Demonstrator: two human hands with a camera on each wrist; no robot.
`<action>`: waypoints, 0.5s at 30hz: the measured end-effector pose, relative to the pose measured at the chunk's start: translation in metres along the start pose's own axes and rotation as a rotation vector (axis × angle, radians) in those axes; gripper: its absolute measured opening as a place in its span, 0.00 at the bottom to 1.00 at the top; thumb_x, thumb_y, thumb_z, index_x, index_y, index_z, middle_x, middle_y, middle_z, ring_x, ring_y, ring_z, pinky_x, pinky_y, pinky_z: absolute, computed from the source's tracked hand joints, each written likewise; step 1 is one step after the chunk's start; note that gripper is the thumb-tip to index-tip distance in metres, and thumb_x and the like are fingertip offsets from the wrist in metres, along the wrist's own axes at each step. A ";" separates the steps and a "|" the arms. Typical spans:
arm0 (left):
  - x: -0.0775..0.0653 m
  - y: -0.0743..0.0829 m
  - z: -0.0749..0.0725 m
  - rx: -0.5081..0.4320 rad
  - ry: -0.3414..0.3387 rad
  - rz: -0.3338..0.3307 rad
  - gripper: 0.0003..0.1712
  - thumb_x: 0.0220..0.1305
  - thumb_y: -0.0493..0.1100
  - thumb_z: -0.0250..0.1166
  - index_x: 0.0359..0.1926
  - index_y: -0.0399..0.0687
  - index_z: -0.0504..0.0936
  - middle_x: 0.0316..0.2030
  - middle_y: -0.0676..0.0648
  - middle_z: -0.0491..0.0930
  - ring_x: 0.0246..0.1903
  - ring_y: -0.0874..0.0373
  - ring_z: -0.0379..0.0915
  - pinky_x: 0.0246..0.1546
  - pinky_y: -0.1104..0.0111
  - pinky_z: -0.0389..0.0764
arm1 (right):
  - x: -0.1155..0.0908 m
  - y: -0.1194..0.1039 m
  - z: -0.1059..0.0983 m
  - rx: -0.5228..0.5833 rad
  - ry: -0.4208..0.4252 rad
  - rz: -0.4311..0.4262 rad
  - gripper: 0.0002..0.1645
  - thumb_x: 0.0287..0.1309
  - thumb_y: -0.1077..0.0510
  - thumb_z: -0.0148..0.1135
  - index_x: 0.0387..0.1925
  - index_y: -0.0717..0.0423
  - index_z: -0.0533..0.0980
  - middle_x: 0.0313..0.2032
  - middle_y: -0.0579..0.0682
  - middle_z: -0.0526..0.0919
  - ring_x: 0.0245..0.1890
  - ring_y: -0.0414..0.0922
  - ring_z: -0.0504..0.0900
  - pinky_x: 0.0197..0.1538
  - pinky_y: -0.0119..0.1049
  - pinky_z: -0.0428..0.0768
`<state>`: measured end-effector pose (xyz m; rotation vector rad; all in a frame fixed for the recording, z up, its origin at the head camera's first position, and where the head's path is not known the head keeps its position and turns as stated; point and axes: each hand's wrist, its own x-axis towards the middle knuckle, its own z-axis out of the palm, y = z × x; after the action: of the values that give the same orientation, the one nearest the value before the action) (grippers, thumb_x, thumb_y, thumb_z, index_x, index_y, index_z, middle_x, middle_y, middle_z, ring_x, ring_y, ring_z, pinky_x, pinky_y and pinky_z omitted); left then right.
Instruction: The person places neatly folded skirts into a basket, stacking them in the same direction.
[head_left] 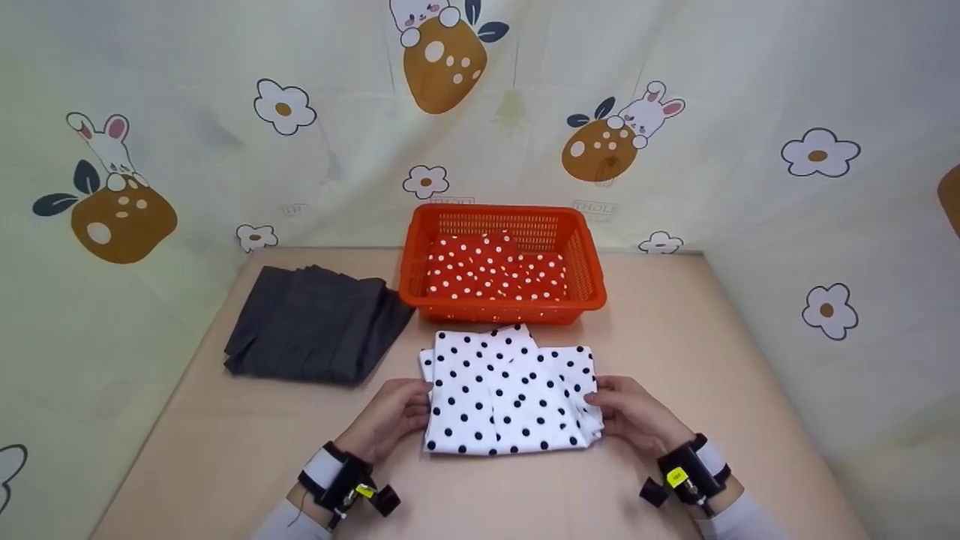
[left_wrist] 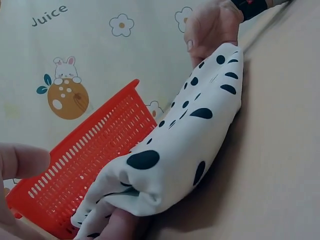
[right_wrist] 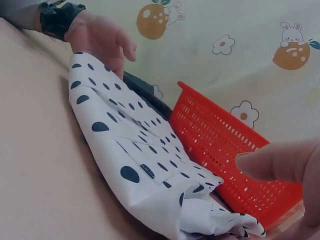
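Note:
A folded white cloth with black polka dots (head_left: 510, 405) lies on the table in front of the red basket. At its left edge is my left hand (head_left: 390, 416); in the left wrist view the thumb (left_wrist: 27, 161) stands off the fabric while a fingertip (left_wrist: 120, 225) tucks under the folded end. My right hand (head_left: 634, 411) touches the right edge. The right wrist view shows that thumb (right_wrist: 272, 159) raised clear of the cloth, with the other fingers mostly hidden beneath the loose corner.
The red plastic basket (head_left: 502, 304) behind the cloth contains a folded red cloth with white dots (head_left: 487, 270). Left of it lies a folded dark grey garment (head_left: 307, 326). A printed curtain (head_left: 517, 135) hangs around the table (head_left: 675, 315).

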<state>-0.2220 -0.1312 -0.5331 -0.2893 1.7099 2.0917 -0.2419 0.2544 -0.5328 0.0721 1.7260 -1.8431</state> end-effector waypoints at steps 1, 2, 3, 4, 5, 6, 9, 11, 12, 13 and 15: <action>0.000 0.000 0.001 0.002 0.000 0.000 0.23 0.66 0.44 0.60 0.53 0.30 0.71 0.34 0.47 0.79 0.33 0.59 0.76 0.39 0.68 0.81 | 0.000 0.001 0.001 0.012 -0.007 -0.003 0.35 0.63 0.59 0.61 0.67 0.71 0.61 0.52 0.58 0.82 0.46 0.50 0.85 0.52 0.47 0.84; 0.000 -0.001 0.002 0.002 -0.008 -0.003 0.22 0.65 0.44 0.60 0.53 0.30 0.71 0.35 0.48 0.79 0.33 0.59 0.76 0.40 0.68 0.80 | 0.001 0.002 0.002 0.023 -0.022 -0.004 0.36 0.63 0.61 0.61 0.67 0.70 0.61 0.53 0.59 0.82 0.47 0.50 0.85 0.53 0.47 0.83; 0.000 -0.001 0.003 0.000 -0.019 -0.005 0.22 0.65 0.44 0.60 0.54 0.31 0.72 0.36 0.47 0.80 0.34 0.59 0.76 0.40 0.67 0.80 | 0.001 0.002 0.004 0.035 -0.040 -0.003 0.36 0.62 0.61 0.61 0.68 0.70 0.60 0.54 0.60 0.82 0.49 0.51 0.85 0.55 0.47 0.83; -0.001 -0.002 0.004 0.000 -0.033 -0.005 0.24 0.65 0.44 0.60 0.56 0.31 0.71 0.38 0.47 0.81 0.35 0.58 0.76 0.41 0.66 0.80 | 0.001 0.003 0.005 0.045 -0.053 -0.002 0.37 0.62 0.62 0.62 0.69 0.69 0.60 0.56 0.60 0.81 0.50 0.51 0.85 0.56 0.48 0.82; -0.001 -0.002 0.005 -0.004 -0.048 -0.006 0.25 0.65 0.44 0.60 0.58 0.32 0.70 0.41 0.46 0.81 0.37 0.57 0.76 0.42 0.65 0.80 | 0.002 0.004 0.006 0.053 -0.069 -0.004 0.38 0.61 0.63 0.61 0.69 0.69 0.59 0.57 0.60 0.81 0.52 0.52 0.84 0.57 0.48 0.81; -0.001 -0.003 0.006 -0.009 -0.062 -0.005 0.27 0.65 0.44 0.60 0.61 0.33 0.68 0.45 0.44 0.81 0.39 0.56 0.77 0.43 0.64 0.80 | 0.002 0.005 0.008 0.062 -0.080 -0.007 0.39 0.61 0.63 0.61 0.70 0.69 0.58 0.58 0.61 0.80 0.53 0.52 0.84 0.58 0.48 0.80; -0.002 -0.005 0.008 -0.030 -0.088 0.006 0.34 0.65 0.43 0.59 0.68 0.37 0.61 0.60 0.40 0.76 0.51 0.51 0.75 0.49 0.60 0.79 | 0.002 0.008 0.013 0.092 -0.110 -0.024 0.40 0.60 0.65 0.60 0.72 0.66 0.57 0.62 0.61 0.77 0.57 0.53 0.82 0.60 0.46 0.79; -0.002 -0.006 0.011 -0.040 -0.096 0.024 0.37 0.64 0.42 0.60 0.71 0.38 0.57 0.67 0.38 0.69 0.58 0.50 0.71 0.54 0.60 0.77 | 0.003 0.010 0.016 0.116 -0.135 -0.048 0.40 0.61 0.67 0.58 0.73 0.65 0.55 0.63 0.62 0.76 0.59 0.53 0.81 0.61 0.46 0.78; -0.002 -0.007 0.013 -0.045 -0.104 0.035 0.39 0.64 0.41 0.60 0.72 0.40 0.55 0.69 0.38 0.67 0.61 0.49 0.69 0.57 0.61 0.75 | 0.003 0.012 0.018 0.132 -0.147 -0.057 0.41 0.61 0.67 0.58 0.73 0.65 0.55 0.64 0.62 0.75 0.59 0.54 0.80 0.61 0.46 0.78; -0.001 -0.008 0.014 -0.051 -0.111 0.039 0.41 0.63 0.41 0.60 0.73 0.41 0.53 0.71 0.38 0.65 0.63 0.49 0.68 0.59 0.61 0.74 | 0.004 0.013 0.020 0.147 -0.158 -0.066 0.41 0.60 0.68 0.57 0.74 0.64 0.54 0.65 0.62 0.74 0.60 0.54 0.79 0.62 0.47 0.77; -0.001 -0.011 0.017 -0.059 -0.126 0.044 0.45 0.62 0.39 0.60 0.76 0.44 0.50 0.72 0.39 0.63 0.64 0.51 0.68 0.61 0.64 0.73 | 0.004 0.016 0.023 0.181 -0.178 -0.075 0.44 0.60 0.69 0.57 0.75 0.61 0.52 0.66 0.62 0.73 0.61 0.55 0.78 0.62 0.50 0.77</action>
<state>-0.2144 -0.1130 -0.5386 -0.1353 1.5977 2.1469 -0.2298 0.2317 -0.5456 -0.0830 1.4567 -1.9926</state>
